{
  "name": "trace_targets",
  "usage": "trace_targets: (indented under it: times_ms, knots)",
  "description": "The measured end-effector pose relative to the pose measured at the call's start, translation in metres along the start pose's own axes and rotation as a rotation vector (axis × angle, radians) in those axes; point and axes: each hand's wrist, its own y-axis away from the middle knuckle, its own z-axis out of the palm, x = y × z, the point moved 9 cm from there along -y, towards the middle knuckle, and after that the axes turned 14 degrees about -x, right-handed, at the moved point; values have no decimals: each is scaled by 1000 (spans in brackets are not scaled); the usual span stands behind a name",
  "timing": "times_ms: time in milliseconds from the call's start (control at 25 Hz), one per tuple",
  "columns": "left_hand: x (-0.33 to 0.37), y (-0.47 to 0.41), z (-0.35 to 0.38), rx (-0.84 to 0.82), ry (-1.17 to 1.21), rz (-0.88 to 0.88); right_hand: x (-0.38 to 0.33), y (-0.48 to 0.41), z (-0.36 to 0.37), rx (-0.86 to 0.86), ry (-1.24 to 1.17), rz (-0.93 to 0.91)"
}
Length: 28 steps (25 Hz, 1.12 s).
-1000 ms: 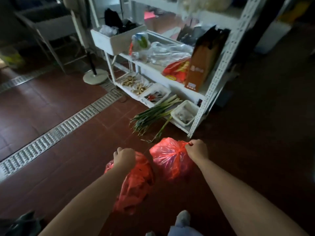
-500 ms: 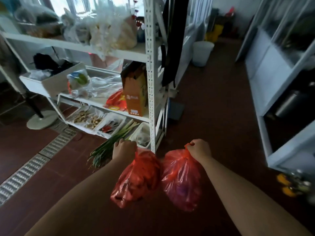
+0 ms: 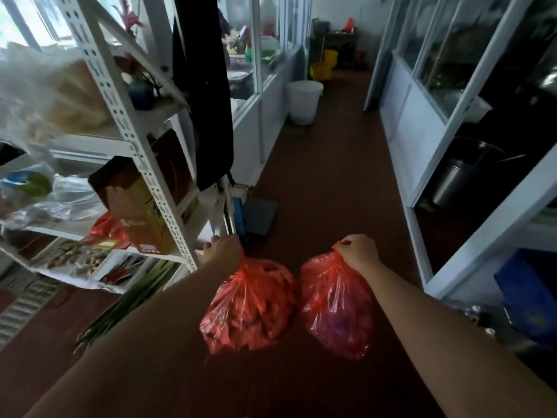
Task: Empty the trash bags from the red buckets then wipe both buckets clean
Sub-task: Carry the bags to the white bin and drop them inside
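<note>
Two full red plastic trash bags hang side by side in front of me above the dark red floor. My left hand (image 3: 223,248) grips the gathered neck of the left trash bag (image 3: 248,306). My right hand (image 3: 358,250) grips the knotted top of the right trash bag (image 3: 336,306). The two bags touch each other. No red bucket is in view.
A white metal shelf rack (image 3: 144,164) with boxes, bags and trays of food stands close on the left, green onions (image 3: 120,309) lying at its foot. A corridor runs ahead between glass partitions, with a white bucket (image 3: 302,101) and a yellow mop bucket (image 3: 324,66) at its far end.
The view has swung right and lifted from the shelf toward the corridor. Both bags stay in my hands and now hang higher and closer together.
</note>
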Motion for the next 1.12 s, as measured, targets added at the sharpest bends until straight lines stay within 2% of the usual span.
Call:
trace_targets:
  times_ms: [200,280,440,720,880,1120]
  knots:
    - [70,-114,-24,13,-64,101,31,-92,-63,111,-69,75]
    - [90,-164,-35,-33,-52,102,37,-129,-85,136,-100,105]
    - [138,-260,-69,-14,-194,183,41,-201,-136,195,-175,158]
    - [212,-412,-128,-17,-123,242,69,-345,-232,340,-278,217]
    - [250,-505,-156,-68,-109,169,89,-449,-276,294,-284,198]
    - [290,-620,-198,-110,13,52,118,-592,-318,104,-202,216]
